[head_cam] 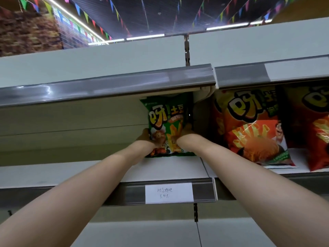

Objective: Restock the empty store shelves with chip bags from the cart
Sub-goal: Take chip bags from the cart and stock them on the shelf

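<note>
A green chip bag [166, 118] stands upright at the back right of the white shelf [169, 168], its bottom edge resting on the shelf board. My left hand [145, 137] grips its lower left edge and my right hand [185, 133] grips its lower right edge, both arms stretched forward and up. The fingers are mostly hidden behind the bag. The cart is out of view.
Red chip bags [252, 129] fill the neighbouring shelf section to the right. A handwritten price label [169, 193] sits on the shelf's front rail. The upper shelf's rail [106, 88] hangs just above the bag. The shelf left of the green bag holds nothing.
</note>
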Demonstrator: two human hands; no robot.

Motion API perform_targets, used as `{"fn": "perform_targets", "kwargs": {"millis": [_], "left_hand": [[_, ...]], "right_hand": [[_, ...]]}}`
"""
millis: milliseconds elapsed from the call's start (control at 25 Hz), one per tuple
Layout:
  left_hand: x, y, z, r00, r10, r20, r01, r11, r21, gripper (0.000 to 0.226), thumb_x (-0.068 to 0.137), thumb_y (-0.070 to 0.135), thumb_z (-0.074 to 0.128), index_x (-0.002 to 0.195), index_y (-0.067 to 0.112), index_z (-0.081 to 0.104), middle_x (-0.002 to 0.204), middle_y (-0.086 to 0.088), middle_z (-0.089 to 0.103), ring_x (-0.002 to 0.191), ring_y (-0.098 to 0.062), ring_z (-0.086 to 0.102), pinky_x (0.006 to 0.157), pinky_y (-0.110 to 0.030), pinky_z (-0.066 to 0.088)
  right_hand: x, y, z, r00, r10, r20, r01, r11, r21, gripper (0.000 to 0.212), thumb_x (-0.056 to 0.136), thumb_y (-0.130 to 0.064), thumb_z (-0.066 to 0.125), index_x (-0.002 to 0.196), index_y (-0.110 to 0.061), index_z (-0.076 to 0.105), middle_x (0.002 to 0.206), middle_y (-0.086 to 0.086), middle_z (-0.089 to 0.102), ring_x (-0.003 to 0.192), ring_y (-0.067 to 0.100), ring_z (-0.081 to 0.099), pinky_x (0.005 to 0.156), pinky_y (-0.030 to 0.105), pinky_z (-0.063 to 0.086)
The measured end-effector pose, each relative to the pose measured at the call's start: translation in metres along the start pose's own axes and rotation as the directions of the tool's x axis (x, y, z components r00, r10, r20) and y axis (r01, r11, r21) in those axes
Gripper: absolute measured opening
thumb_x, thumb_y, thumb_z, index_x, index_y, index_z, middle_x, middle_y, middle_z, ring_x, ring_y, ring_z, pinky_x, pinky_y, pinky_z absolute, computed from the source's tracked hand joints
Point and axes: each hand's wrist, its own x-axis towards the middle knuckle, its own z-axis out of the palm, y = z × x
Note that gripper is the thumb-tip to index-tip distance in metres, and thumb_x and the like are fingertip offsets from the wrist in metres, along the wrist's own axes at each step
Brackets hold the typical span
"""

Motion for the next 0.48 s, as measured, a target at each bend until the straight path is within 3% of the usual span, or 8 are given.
{"fn": "perform_targets", "kwargs": {"millis": [120,240,320,400,480], "left_hand": [[-0.008,0.006,0.002,1.000,-0.016,-0.026,0.015,1.000,-0.007,0.059,0.086,0.023,0.067,0.136,0.013,0.038,0.130,-0.003,0.053,0.112,-0.020,0.052,0.088,-0.026,0.040],[-0.034,0.021,-0.007,0.993,-0.034,-0.112,0.014,0.985,-0.172,0.072,0.088,0.018,0.064,0.148,0.017,0.023,0.144,-0.009,0.043,0.128,-0.026,0.046,0.087,-0.022,0.042],[-0.059,0.027,-0.014,0.967,0.000,-0.256,-0.067,0.965,-0.253,0.065,0.091,0.014,0.060,0.146,0.019,0.027,0.141,-0.011,0.044,0.127,-0.025,0.046,0.084,-0.019,0.041],[-0.090,0.022,-0.021,0.893,0.088,-0.441,-0.210,0.949,-0.236,0.049,0.089,0.013,0.061,0.133,0.017,0.041,0.127,-0.007,0.051,0.120,-0.021,0.051,0.092,-0.024,0.042],[-0.128,0.011,-0.028,0.830,0.137,-0.540,-0.308,0.921,-0.239,0.033,0.086,0.009,0.061,0.115,0.018,0.047,0.114,-0.002,0.055,0.107,-0.018,0.055,0.090,-0.028,0.045]], "right_hand": [[-0.002,-0.004,-0.001,0.999,0.027,-0.042,-0.028,1.000,-0.011,0.037,0.100,-0.011,0.032,0.135,0.001,0.039,0.133,0.017,0.046,0.125,0.028,0.043,0.101,0.030,0.035],[-0.022,-0.016,-0.004,0.986,-0.031,-0.161,0.030,1.000,-0.008,0.033,0.099,-0.020,0.040,0.125,-0.002,0.047,0.104,0.010,0.054,0.096,0.023,0.055,0.077,0.031,0.049],[-0.045,-0.027,-0.002,0.930,-0.175,-0.324,0.167,0.985,-0.054,0.032,0.098,-0.025,0.043,0.120,-0.002,0.049,0.101,0.010,0.054,0.089,0.023,0.055,0.066,0.029,0.044],[-0.068,-0.040,0.011,0.827,-0.343,-0.445,0.380,0.925,-0.006,0.037,0.095,-0.028,0.047,0.124,-0.006,0.045,0.119,0.013,0.049,0.105,0.026,0.052,0.078,0.028,0.039],[-0.092,-0.055,0.032,0.739,-0.433,-0.516,0.579,0.801,0.156,0.042,0.093,-0.028,0.051,0.131,-0.012,0.041,0.131,0.006,0.041,0.110,0.016,0.048,0.081,0.018,0.032]]}}
